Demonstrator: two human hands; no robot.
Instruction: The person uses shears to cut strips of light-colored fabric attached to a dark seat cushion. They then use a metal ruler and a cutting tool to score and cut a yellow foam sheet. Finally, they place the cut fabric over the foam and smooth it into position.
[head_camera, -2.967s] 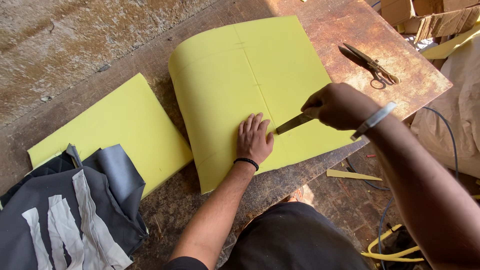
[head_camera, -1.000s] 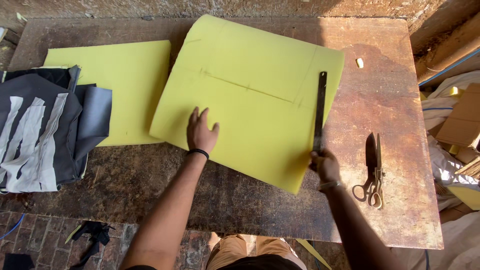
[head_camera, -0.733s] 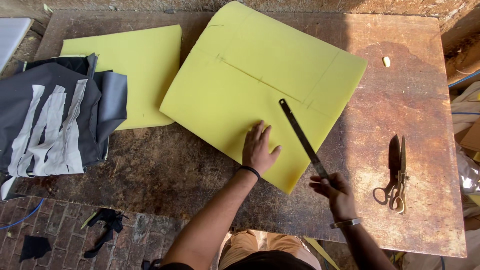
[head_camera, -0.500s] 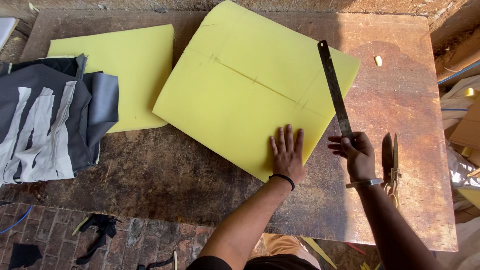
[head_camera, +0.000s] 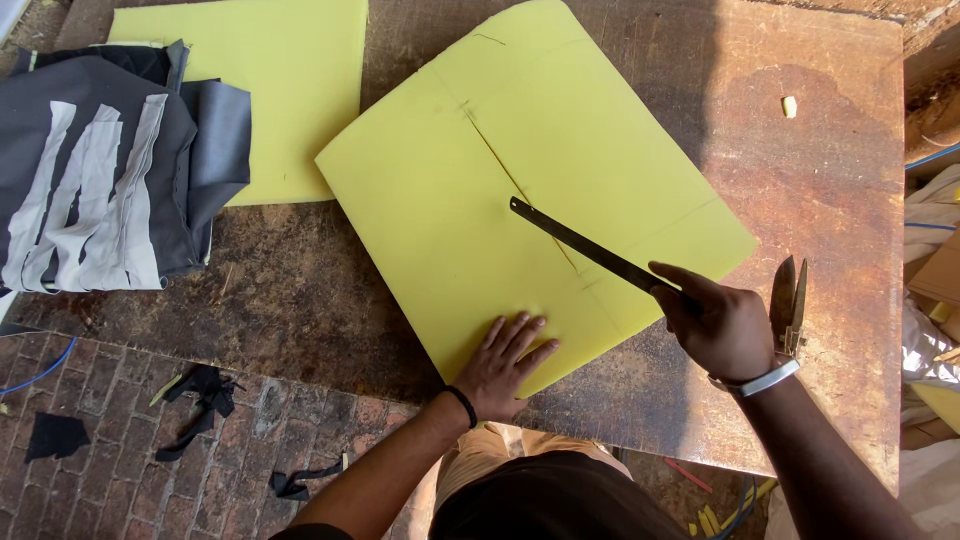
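Left hand (head_camera: 503, 365): open and flat, pressing the big yellow foam sheet (head_camera: 520, 190) so it stays put on the table (head_camera: 830, 170).
Right hand (head_camera: 722, 325): closed around a long thin blade (head_camera: 585, 245), maybe a saw, slanting over the foam.
Scissors (head_camera: 787, 300): just behind that hand.

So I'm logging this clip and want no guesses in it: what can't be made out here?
All in the head view:
- Scissors: handles hidden behind the right hand.
- Metal strip: its held end is covered by that hand's fingers.
- Grey fabric pile: cut off by the left edge.
- Small pale scrap on the table: too small to identify.
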